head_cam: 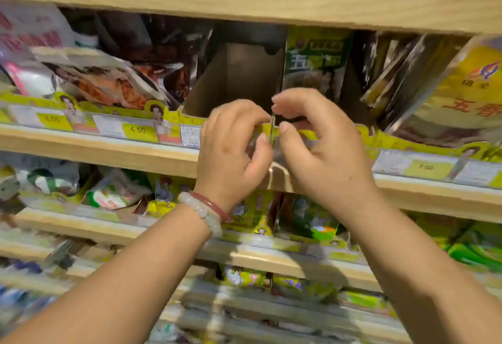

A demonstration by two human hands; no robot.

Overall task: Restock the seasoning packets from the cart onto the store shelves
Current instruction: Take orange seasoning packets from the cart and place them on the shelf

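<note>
Wooden store shelves fill the view, stocked row on row with bright packets. Fingers point(264, 141) of the left hand point(231, 153) and the right hand point(320, 150) pinch together on the front lip where two cardboard display boxes meet; I cannot tell whether a packet lies between them. Just behind, one cardboard box point(239, 77) stands empty, beside a green seasoning packet point(315, 61). No cart shows. My guess is the restocking has much left, with that box waiting.
</note>
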